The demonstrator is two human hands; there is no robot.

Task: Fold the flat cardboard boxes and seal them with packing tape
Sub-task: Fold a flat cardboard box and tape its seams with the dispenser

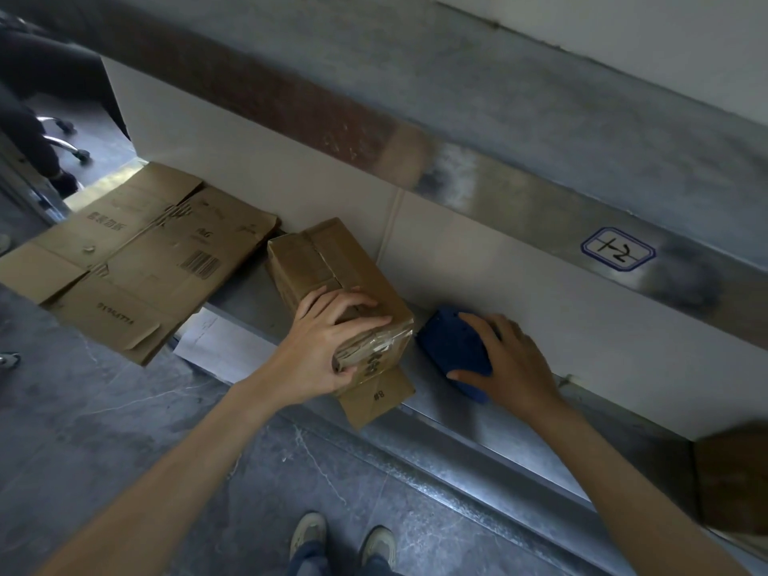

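Box (332, 276): folded up, lying on the ledge (478, 426) against the white wall panel, dead ahead and a touch left of centre.
Long axis: running away from the body, far end leaning left, near end poking out over the front edge of the ledge.
Near end: shiny tape (374, 347) across it already, with one flap (374, 405) marked #8 sticking out loose underneath.
Left hand (328, 347): grasping the box at that near end, fingers curled over the top face, thumb hooked on the end face. Steadying job, by the look of it.
Right hand (511, 363): down on the blue dispenser (453, 342), fingers draped over its back, thumb tucked along the near edge. Looks like a grasp, though not yet lifted off the ledge.
Dispenser: just beside the box's right flank, level with the near end. Touching or not, hard to tell.
Key relation: taped end right under the left hand, dispenser to its right, so the right hand the nearer one for any pass across that end. Short hop leftward, then along the seam.
Likely step: sealing, with the loose flap first needing to be pressed shut.
Risk: overhang, so a hard pull on tape could tip or slide the box.
Flat boxes (137, 259): stacked well to the left, unfolded, waiting.
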